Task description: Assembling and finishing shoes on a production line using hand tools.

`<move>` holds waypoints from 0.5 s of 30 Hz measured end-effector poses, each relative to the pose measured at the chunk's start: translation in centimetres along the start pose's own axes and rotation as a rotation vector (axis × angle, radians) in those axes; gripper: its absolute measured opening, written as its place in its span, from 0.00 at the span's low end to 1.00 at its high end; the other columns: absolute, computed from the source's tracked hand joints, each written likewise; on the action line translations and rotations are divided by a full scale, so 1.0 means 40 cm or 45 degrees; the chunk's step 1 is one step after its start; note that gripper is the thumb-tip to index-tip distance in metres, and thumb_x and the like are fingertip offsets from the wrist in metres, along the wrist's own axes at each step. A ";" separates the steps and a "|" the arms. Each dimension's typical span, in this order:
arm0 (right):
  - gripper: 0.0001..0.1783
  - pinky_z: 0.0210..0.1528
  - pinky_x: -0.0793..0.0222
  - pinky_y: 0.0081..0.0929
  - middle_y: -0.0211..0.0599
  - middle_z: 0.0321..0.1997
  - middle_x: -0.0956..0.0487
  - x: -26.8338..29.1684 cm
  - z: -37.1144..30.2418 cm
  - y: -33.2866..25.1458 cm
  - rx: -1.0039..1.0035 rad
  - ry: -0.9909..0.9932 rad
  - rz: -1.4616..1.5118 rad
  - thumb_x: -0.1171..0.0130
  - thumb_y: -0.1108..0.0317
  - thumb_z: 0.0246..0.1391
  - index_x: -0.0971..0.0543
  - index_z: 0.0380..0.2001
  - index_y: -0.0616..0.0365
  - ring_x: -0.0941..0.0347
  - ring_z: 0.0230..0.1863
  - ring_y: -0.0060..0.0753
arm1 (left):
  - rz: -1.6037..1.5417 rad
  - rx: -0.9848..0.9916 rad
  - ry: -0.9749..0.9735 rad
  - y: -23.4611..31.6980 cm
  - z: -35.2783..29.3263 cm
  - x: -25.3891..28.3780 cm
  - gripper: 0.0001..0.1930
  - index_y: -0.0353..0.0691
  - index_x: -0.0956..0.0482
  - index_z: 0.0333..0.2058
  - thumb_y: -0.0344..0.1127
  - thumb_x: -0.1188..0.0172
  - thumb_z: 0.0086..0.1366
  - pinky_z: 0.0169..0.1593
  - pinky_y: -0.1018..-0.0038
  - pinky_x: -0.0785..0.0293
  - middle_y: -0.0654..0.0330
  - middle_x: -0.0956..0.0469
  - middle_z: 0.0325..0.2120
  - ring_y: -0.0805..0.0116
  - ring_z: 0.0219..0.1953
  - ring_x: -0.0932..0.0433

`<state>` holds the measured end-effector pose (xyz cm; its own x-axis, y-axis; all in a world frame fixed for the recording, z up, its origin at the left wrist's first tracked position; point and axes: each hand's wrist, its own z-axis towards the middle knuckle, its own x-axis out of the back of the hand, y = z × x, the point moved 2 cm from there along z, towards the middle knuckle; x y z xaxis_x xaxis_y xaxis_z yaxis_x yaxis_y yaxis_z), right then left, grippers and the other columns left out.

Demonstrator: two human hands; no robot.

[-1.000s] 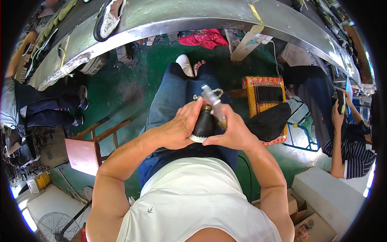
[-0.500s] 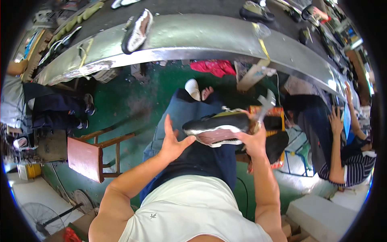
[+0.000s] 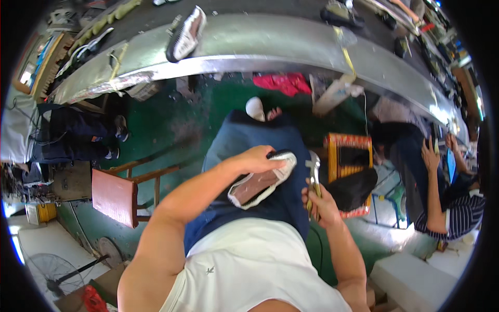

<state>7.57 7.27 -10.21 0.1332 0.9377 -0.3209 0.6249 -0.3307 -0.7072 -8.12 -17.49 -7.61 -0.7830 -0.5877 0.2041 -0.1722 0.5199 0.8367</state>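
My left hand (image 3: pixel 255 160) grips one end of a shoe (image 3: pixel 258 188) above my lap, thumb on its white edge. The shoe's underside faces up, showing a brown bottom inside a white border; its upper is mostly hidden beneath. To the right, my right hand (image 3: pixel 325 206) is closed around the handles of metal lasting pincers (image 3: pixel 315 176), their shiny curved head pointing away from me. The pincers are apart from the shoe.
Ahead runs a dark conveyor with a metal edge (image 3: pixel 260 41), bearing a white-and-black shoe (image 3: pixel 187 35) and several others. A brown-topped stool (image 3: pixel 114 198) stands left. At right are a red-patterned wooden seat (image 3: pixel 348 138), a black cloth (image 3: pixel 353 190) and a seated co-worker (image 3: pixel 447 210).
The shoe has turned underside up and passed from my right hand's grip to my left hand, which was open beside it. My right hand has moved nearer me with the pincers.
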 end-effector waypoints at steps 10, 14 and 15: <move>0.12 0.38 0.27 0.26 0.33 0.31 0.20 -0.085 -0.032 -0.039 0.137 -0.272 -0.984 0.45 0.64 0.66 0.21 0.44 0.62 0.24 0.32 0.23 | 0.430 0.028 0.469 -0.097 -0.105 -0.048 0.14 0.35 0.18 0.32 0.41 0.42 0.70 0.29 0.62 0.29 0.45 0.22 0.21 0.50 0.22 0.24; 0.14 0.33 0.28 0.23 0.31 0.36 0.19 -0.082 -0.028 -0.060 -0.290 -0.362 -0.421 0.46 0.62 0.68 0.23 0.49 0.61 0.23 0.35 0.23 | 0.450 -0.089 0.589 -0.093 -0.113 -0.089 0.17 0.33 0.23 0.26 0.40 0.43 0.71 0.27 0.59 0.29 0.41 0.24 0.21 0.42 0.23 0.24; 0.14 0.33 0.28 0.23 0.31 0.36 0.19 -0.084 -0.023 -0.077 -0.290 -0.356 -0.424 0.46 0.62 0.68 0.23 0.49 0.61 0.23 0.35 0.23 | 0.460 -0.135 0.630 -0.088 -0.118 -0.096 0.17 0.33 0.23 0.26 0.40 0.43 0.71 0.27 0.58 0.29 0.41 0.24 0.20 0.41 0.24 0.23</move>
<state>5.93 5.25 -6.37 -0.2949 0.9137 -0.2797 0.7549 0.0433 -0.6544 -1.68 -19.97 -8.96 -0.4064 -0.6169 0.6740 0.1322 0.6901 0.7115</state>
